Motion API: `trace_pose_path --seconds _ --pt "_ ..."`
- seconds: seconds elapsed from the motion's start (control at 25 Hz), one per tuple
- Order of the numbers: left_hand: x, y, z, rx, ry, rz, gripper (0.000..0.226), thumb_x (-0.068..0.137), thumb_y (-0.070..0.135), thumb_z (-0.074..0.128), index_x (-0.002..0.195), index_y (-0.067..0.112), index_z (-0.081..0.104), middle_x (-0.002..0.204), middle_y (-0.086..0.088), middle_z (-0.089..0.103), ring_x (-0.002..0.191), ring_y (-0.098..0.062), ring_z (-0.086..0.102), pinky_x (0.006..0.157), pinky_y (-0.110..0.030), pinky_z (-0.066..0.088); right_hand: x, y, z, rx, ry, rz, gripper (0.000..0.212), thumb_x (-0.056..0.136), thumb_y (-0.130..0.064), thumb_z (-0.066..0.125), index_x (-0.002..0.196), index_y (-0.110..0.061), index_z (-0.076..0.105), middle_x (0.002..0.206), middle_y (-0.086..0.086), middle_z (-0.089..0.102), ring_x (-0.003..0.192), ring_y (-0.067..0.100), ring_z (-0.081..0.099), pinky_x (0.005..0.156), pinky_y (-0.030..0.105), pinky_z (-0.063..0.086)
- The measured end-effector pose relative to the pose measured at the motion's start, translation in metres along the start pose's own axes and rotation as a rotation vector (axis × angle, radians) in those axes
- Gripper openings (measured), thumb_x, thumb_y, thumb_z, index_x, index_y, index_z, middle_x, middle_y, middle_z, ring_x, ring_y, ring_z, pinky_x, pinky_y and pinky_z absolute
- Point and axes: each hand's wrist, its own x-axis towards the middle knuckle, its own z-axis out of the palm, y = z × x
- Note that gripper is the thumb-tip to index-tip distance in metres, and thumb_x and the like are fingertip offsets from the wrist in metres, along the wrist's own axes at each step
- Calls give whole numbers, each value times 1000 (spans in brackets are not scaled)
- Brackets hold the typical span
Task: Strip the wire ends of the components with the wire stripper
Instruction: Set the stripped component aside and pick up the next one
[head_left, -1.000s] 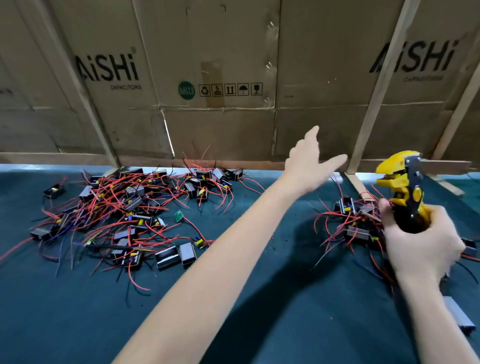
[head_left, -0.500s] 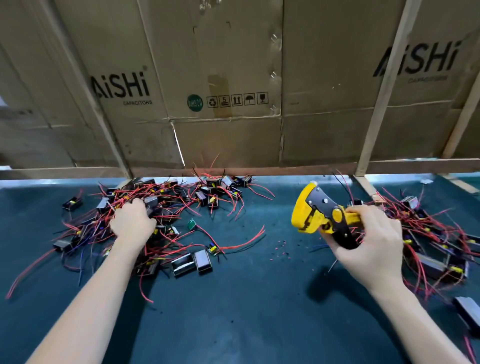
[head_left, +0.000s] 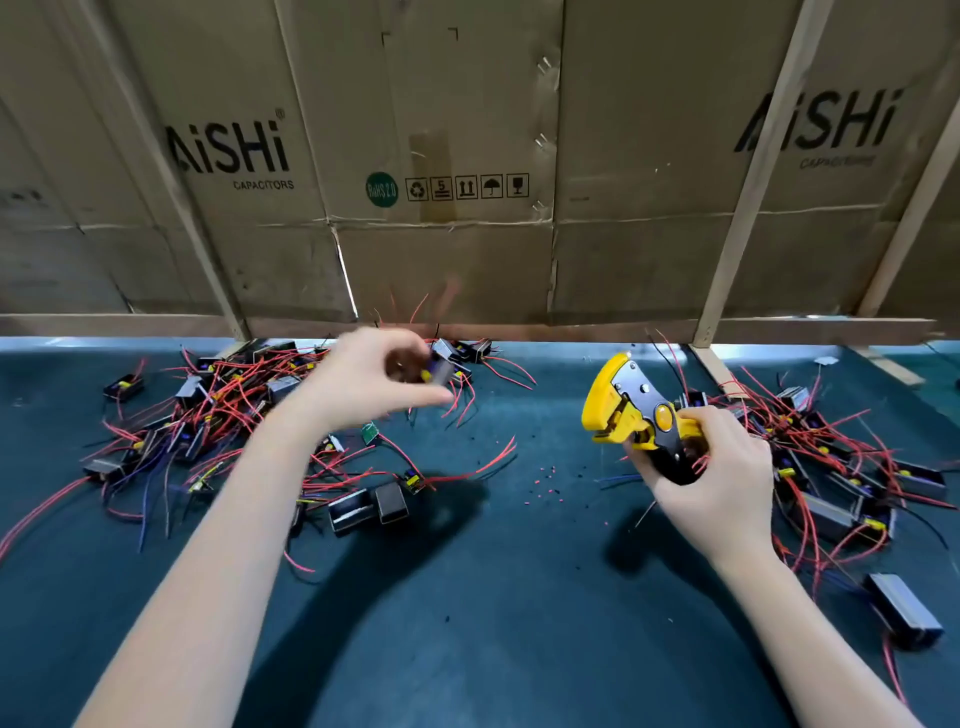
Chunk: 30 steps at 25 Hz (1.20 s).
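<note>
My left hand (head_left: 374, 379) is raised above the left pile and pinches a small dark component (head_left: 439, 370) whose red wires blur upward. A yellow and black wire stripper (head_left: 631, 410) sits in the grip of my right hand (head_left: 711, 478), its yellow head pointing up and left, its jaws holding no wire. A heap of components with red and blue wires (head_left: 208, 415) lies on the left of the dark green mat (head_left: 493, 571). Another heap of wired components (head_left: 841, 467) lies on the right, behind my right hand.
Cardboard sheets printed AiSHi (head_left: 467, 182) on wooden battens wall off the back of the table. Tiny red and black insulation bits (head_left: 545, 483) dot the mat between my hands. One dark boxy component (head_left: 904, 616) lies apart at the near right.
My left hand has lifted out of the left pile with a component and moved right toward the middle. The stripper and my right hand have hardly moved.
</note>
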Motion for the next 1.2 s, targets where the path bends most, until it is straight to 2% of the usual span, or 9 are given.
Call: trace_pose_path --seconds 0.12,0.24,0.4,0.48,0.56,0.64,0.8,0.96,1.2 --pt "-16 26 50 95 -437 88 33 64 37 88 81 26 62 64 15 58 61 -1 50 57 -13 38 -4 -3 0 2 -54 39 37 73 -49 74 80 -22 51 69 -11 49 64 13 46 69 34 33" --pt "-26 25 88 121 -539 -39 41 64 48 87 79 21 60 66 12 57 61 -6 52 54 -17 37 -6 -5 0 66 -185 199 44 74 -59 72 71 -24 47 63 -7 53 63 8 51 60 33 39" --pt "-42 34 127 63 -268 -206 51 65 74 69 86 28 59 79 14 61 76 -7 56 67 -28 44 -6 0 -3 141 -268 362 35 72 -60 73 73 -28 59 65 -10 62 70 0 56 61 24 41" --pt "-46 44 147 22 -107 -168 39 75 61 71 96 28 63 90 12 63 88 -10 58 79 -29 47 -5 5 -4 157 -271 399 33 72 -57 76 74 -27 62 64 -12 62 69 0 55 62 22 40" --pt "-43 51 158 -169 -38 -133 21 81 37 75 96 24 70 86 10 68 84 -8 61 80 -24 48 -4 8 -5 156 -256 404 32 71 -55 77 74 -27 62 64 -15 60 68 0 54 61 15 38" --pt "-39 51 158 -344 -19 -138 3 85 21 73 88 20 74 75 7 73 71 -6 64 72 -20 48 -3 8 -5 158 -244 393 31 71 -55 77 75 -28 63 66 -17 62 70 -1 55 62 10 39" --pt "-39 35 153 -542 -9 -224 12 91 18 67 80 18 73 65 2 73 58 -5 62 62 -15 47 -5 10 -3 61 -250 383 33 71 -56 77 74 -28 61 66 -14 63 69 3 58 62 13 39" --pt "-40 24 146 -681 -13 -288 13 94 12 62 83 9 69 69 -8 74 57 -18 66 67 -25 55 -8 11 1 -249 -222 234 39 72 -58 73 80 -23 59 76 -9 62 79 21 61 76 39 43" --pt "-39 23 142 -729 -74 -287 7 91 5 65 86 6 70 74 -7 76 62 -12 68 59 -10 46 -13 17 8 -470 -167 135 56 68 -53 80 103 -11 65 88 5 68 87 32 64 77 40 36"
